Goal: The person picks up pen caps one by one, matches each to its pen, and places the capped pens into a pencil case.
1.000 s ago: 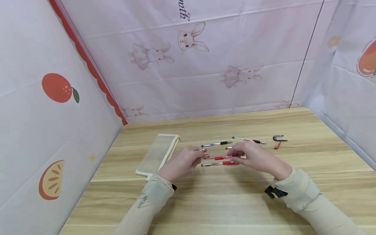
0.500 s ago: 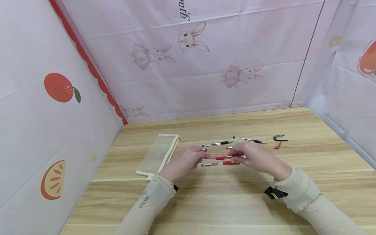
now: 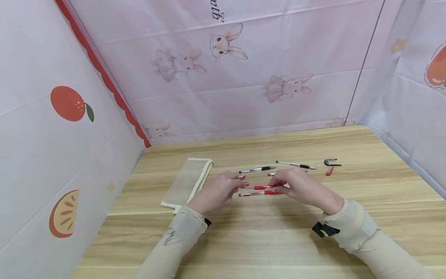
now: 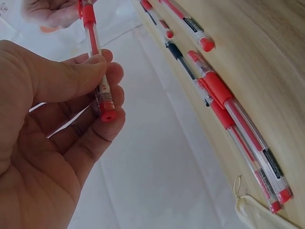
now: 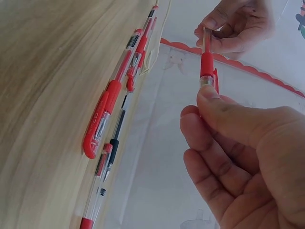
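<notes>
Both hands hold one clear gel pen [image 3: 261, 187] with a red grip, level between them. My left hand [image 3: 216, 192] pinches its red-plugged rear end between thumb and fingers, as the left wrist view shows. At the other end my right hand [image 3: 301, 188] pinches the pen just past the grip, where a red clip [image 5: 216, 81] shows. The right fingertips hide the very tip. Another red gel pen [image 3: 252, 195] lies on the table nearer the body. Two more red pens lie side by side beyond it in the left wrist view, among them a capped pen [image 4: 220, 90].
Two black gel pens lie farther back, one black pen [image 3: 257, 169] behind the hands and another black pen [image 3: 296, 165] to its right. Black caps [image 3: 330, 162] and a red cap [image 3: 329, 171] sit at the right. A mesh zip pouch [image 3: 186, 182] lies left.
</notes>
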{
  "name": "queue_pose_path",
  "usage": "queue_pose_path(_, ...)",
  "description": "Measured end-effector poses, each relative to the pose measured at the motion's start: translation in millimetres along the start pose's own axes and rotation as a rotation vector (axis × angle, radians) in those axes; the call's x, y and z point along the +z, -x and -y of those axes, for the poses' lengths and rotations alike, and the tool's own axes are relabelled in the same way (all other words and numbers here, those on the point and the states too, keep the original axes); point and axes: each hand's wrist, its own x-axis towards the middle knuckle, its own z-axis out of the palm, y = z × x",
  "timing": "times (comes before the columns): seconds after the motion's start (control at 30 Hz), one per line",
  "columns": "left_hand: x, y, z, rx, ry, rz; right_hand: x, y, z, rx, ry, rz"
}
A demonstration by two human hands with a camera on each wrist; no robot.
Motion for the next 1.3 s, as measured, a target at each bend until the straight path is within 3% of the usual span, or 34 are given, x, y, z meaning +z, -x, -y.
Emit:
queue_pose_path(0.3, 1.0, -0.1, 0.5, 0.027, -0.003, -0.010, 2.2, 0.5, -0.4, -0.016, 0.026, -0.015)
queue_pose_path(0.63, 2.9, -2.2, 0.9, -0.017, 0.015, 0.029, 2.9, 0.4, -3.2, 0.032, 0.024, 0.008)
queue_pose_path(1.3, 6.2, -3.1, 5.6, -0.085, 0.096, 0.031, 0.6, -0.9, -6.6, 0.096, -0.066, 0.027)
